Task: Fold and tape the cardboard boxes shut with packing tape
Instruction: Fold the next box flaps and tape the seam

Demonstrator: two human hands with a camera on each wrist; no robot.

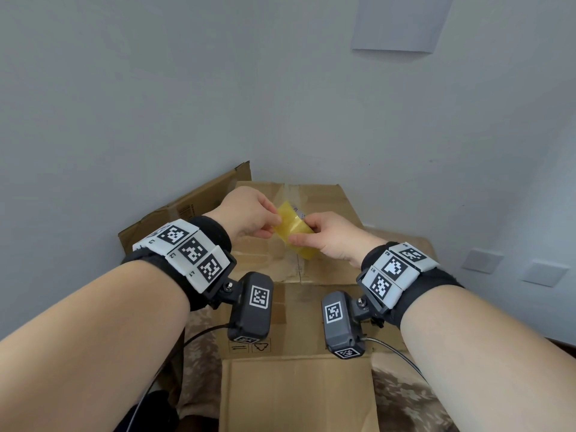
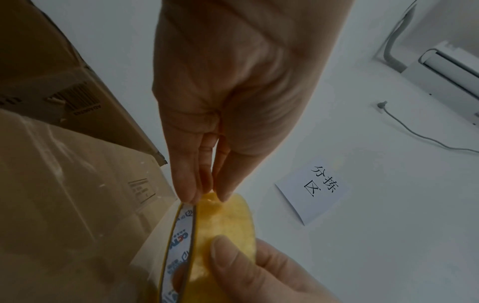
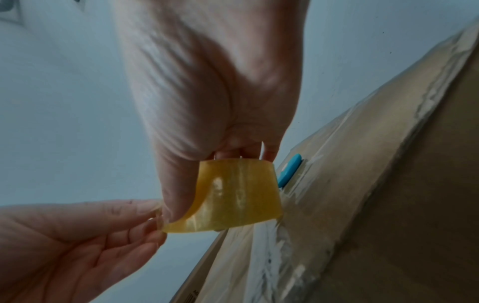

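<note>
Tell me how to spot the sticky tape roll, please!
Find the big brown cardboard box against the wall. Just above it, two hands meet: left hand, right hand. The tape roll is the see-through yellow ring pinched between them, the only yellow thing among all the brown.

Both forearms extended — left hand (image 1: 249, 213), right hand (image 1: 330, 236) pinching (fingers together).
</note>
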